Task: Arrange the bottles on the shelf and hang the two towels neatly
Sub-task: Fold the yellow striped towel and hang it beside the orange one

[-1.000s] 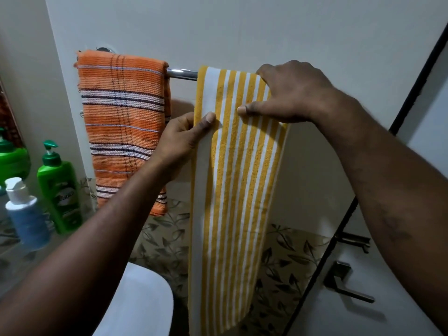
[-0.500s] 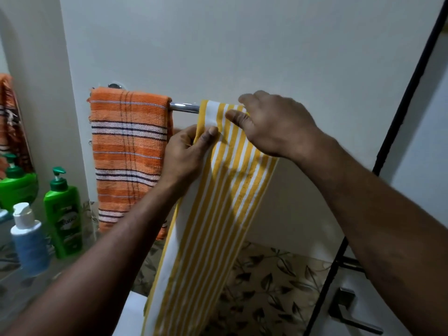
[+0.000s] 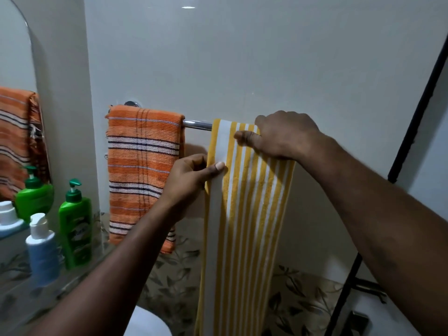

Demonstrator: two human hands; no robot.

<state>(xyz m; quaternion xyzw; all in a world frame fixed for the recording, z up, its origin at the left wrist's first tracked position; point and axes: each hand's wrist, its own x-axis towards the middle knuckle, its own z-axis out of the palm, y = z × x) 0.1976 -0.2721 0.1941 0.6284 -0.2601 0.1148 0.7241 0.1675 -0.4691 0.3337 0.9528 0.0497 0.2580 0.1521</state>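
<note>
A yellow and white striped towel hangs over the chrome towel bar on the white wall. My left hand pinches its left edge a little below the bar. My right hand presses on the towel's top right part at the bar, thumb on the cloth. An orange striped towel hangs folded over the bar's left end. On the glass shelf at the left stand a green pump bottle and a blue bottle with a white cap.
A mirror at far left reflects the orange towel and bottles. A white rounded fixture sits below my left arm. A black-framed door with a metal handle is at the right. Leaf-patterned tiles run along the lower wall.
The view has tilted up, so the bar sits lower in frame. My left hand slid down the yellow towel's left edge, and the towel now hangs straighter. My right hand stays at the bar.
</note>
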